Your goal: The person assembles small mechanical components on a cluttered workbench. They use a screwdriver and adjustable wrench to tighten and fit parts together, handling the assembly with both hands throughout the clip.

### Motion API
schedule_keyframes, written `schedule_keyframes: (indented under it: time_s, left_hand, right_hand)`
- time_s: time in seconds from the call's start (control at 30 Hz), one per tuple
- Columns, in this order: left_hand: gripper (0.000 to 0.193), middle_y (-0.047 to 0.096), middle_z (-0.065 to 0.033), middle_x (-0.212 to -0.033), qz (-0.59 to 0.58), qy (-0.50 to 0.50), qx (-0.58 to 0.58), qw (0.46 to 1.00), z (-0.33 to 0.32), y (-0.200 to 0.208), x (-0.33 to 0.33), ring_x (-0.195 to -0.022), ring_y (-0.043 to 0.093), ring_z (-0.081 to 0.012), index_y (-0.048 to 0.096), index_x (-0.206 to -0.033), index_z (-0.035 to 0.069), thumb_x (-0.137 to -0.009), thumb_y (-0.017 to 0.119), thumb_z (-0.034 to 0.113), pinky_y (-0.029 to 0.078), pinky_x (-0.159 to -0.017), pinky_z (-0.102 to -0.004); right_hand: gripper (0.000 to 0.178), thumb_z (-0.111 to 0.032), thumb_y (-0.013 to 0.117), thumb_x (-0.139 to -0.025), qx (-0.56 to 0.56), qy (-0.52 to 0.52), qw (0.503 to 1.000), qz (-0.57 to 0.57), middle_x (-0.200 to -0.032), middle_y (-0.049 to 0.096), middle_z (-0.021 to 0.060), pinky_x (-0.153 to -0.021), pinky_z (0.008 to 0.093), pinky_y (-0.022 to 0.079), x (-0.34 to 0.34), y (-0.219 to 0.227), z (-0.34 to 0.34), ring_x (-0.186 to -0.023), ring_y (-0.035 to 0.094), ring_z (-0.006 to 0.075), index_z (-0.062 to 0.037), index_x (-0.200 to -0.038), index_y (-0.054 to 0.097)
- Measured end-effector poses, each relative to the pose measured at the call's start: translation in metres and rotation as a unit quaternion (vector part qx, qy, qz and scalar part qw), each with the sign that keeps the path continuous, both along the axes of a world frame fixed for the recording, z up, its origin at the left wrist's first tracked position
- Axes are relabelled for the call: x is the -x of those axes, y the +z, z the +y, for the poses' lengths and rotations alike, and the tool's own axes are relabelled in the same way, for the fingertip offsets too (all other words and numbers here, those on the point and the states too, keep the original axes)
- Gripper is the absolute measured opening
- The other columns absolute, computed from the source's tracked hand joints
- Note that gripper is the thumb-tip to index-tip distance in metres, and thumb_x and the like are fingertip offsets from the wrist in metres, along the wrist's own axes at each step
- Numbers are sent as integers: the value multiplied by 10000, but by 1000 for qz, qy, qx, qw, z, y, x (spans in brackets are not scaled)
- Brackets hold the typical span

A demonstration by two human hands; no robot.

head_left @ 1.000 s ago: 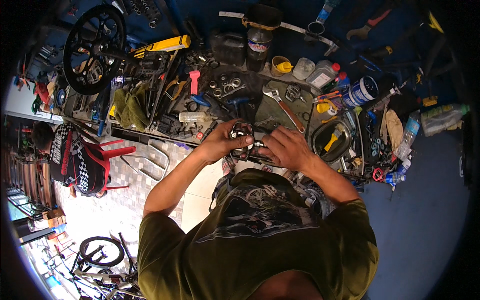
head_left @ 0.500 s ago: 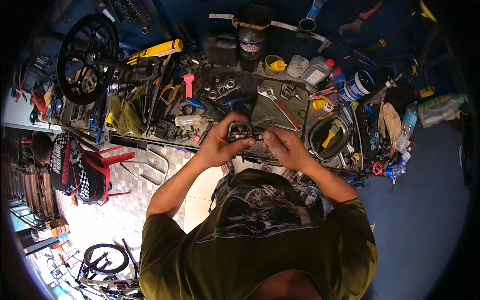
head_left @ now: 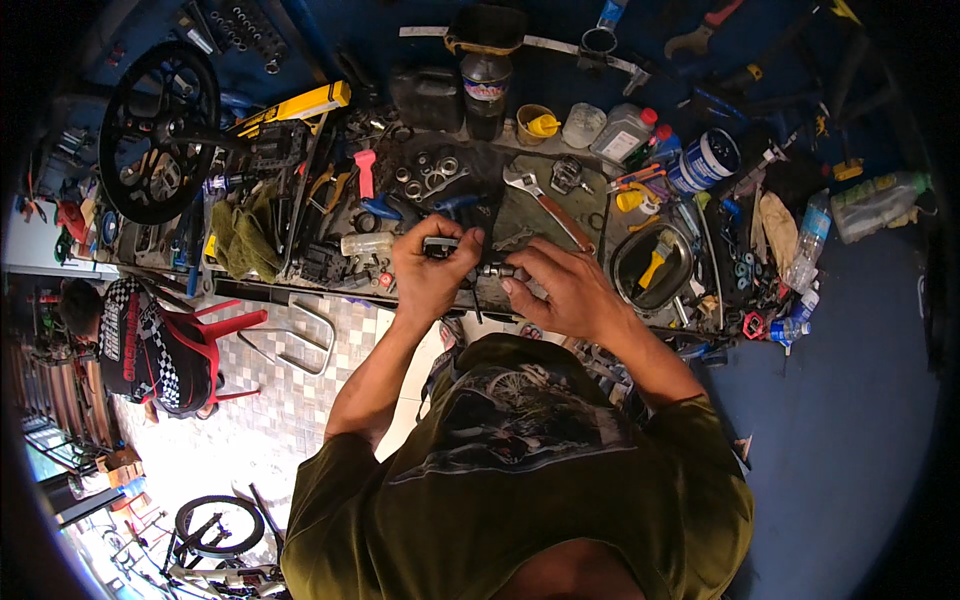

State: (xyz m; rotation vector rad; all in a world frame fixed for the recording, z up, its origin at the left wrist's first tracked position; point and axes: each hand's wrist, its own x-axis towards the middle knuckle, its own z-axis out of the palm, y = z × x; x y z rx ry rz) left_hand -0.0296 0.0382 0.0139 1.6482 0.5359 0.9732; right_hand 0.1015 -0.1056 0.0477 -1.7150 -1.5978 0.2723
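Note:
My left hand [head_left: 430, 275] is closed around a dark metal bicycle pedal [head_left: 440, 244], mostly hidden by the fingers. From its inner side a metal spindle [head_left: 497, 270] reaches toward my right hand [head_left: 565, 290], whose thumb and fingers pinch its end. A thin dark rod [head_left: 476, 302] hangs below the spindle; what it belongs to is hidden. Both hands are held over the front edge of the workbench. Beyond them on a mat lie a similar pedal [head_left: 568, 176] and an adjustable wrench [head_left: 550, 207] with an orange-brown handle.
A dark tray [head_left: 628, 290] holds a yellow brush [head_left: 657, 262]. Bearing rings [head_left: 413, 188], a pink-handled tool [head_left: 365, 172] and a green rag [head_left: 246, 240] lie left. Bottles and a blue-white tub [head_left: 708, 162] stand behind. A person [head_left: 150, 340] sits on a red chair at left.
The pedal has turned in my left hand, and its spindle now shows between the hands. My right hand has shifted its fingers on the spindle end. The view has moved slightly.

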Motion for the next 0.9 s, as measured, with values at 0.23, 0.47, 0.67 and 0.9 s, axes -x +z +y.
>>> schedule_keyframes:
  time_s: [0.23, 0.47, 0.67, 0.9]
  left_hand:
    - [188, 542, 31, -651, 18, 4, -53, 998, 1, 8, -3, -638, 463, -23, 555, -707, 6, -773, 731, -11, 394, -543, -196]
    - [189, 552, 19, -651, 11, 20, -50, 998, -4, 10, -8, -666, 469, -23, 550, -705, 1, -766, 727, -23, 411, -567, -200]
    - [179, 547, 27, -644, 20, -22, -31, 999, -2, 14, -6, -650, 465, -21, 551, -696, 9, -765, 713, -26, 399, -558, -206]
    - [185, 546, 30, -639, 23, 25, -40, 999, -6, 8, -11, -645, 461, -20, 544, -685, 9, -771, 707, -10, 394, -557, -209]
  right_hand:
    - [180, -233, 593, -873, 10, 64, 994, -84, -872, 587, 125, -646, 428, 507, -13, 1, 1, -755, 615, 311, -59, -920, 595]
    - [164, -231, 596, -864, 11, 83, 993, -80, -837, 568, 114, -612, 435, 489, -18, 0, 1, -718, 597, 309, -68, -880, 584]
    - [159, -191, 617, -826, -24, 82, 995, -58, -687, 500, 81, -1024, 486, 329, -17, 2, 3, -651, 565, 293, -49, -769, 575]
    - [152, -215, 615, -842, -2, 89, 995, -52, -812, 561, 119, -603, 426, 484, -21, -7, 0, -691, 593, 312, -66, -858, 587]
